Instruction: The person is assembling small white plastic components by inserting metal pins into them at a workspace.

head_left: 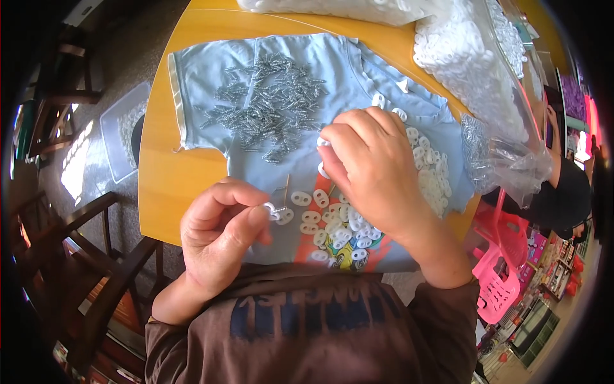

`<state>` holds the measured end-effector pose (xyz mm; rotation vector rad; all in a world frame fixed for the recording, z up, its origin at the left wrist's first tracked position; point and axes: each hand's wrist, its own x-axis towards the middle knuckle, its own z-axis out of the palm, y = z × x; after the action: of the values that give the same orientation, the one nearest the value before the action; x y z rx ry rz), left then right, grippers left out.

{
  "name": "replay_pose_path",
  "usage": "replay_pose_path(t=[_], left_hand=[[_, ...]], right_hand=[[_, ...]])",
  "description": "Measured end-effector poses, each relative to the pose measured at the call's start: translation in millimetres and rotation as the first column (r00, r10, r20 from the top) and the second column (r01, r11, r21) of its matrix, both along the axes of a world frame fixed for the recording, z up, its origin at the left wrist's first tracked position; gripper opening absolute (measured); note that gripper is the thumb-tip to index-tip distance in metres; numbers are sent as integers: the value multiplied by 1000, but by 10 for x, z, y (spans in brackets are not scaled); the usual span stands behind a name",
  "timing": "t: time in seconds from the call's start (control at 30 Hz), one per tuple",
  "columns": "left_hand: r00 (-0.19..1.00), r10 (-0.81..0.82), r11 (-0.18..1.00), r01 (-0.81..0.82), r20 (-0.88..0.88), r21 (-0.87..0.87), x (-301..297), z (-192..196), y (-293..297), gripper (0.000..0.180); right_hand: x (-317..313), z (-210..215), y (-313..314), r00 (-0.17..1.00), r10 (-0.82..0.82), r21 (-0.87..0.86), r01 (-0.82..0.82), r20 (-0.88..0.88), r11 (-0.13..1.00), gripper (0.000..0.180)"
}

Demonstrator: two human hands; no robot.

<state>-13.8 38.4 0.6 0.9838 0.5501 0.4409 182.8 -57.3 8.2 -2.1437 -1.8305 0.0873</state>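
Note:
My left hand point(224, 221) is closed in a pinch at the near left. Between its thumb and forefinger sits a small white two-holed plastic piece point(274, 210) with a thin metal spring at it. My right hand point(377, 160) pinches another white plastic piece point(323, 141), mostly covered by the fingers. Under both hands a light blue T-shirt point(249, 169) is spread on the table. Small metal springs point(272, 102) lie heaped on its far left part. Loose white two-holed pieces point(352, 227) are scattered below my right hand. A thin wooden stick point(287, 187) shows between the hands.
Plastic bags of white pieces point(473, 83) lie along the far right of the yellow table point(157, 198). A bag of springs point(474, 144) rests nearby. Wooden chairs point(109, 275) and a see-through bin point(121, 137) stand left; a pink plastic chair point(495, 288) and another person point(563, 198) are right.

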Motion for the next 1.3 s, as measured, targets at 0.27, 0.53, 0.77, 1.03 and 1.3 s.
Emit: replay_pose_path(t=[0.27,0.53,0.77,1.03,1.3], left_hand=[[1000,3,1000,-3,-5,-17,63,44,-5,11],[996,-10,988,23,86,-154,225,102,-65,12],[966,-19,983,65,259,-171,289,68,-80,13],[956,63,985,-14,287,-171,291,48,-103,13],[946,61,996,-39,319,-74,258,-1,-115,14]], right_hand=[[-43,10,-68,999,21,91,-17,-39,996,14],[-274,233,-139,282,-67,-2,225,-957,974,21],[-363,309,-161,-217,-112,-151,171,-970,974,26],[-394,258,-195,-221,-40,-81,180,-974,980,28],[-456,237,-200,-221,-15,-66,226,-975,972,27]])
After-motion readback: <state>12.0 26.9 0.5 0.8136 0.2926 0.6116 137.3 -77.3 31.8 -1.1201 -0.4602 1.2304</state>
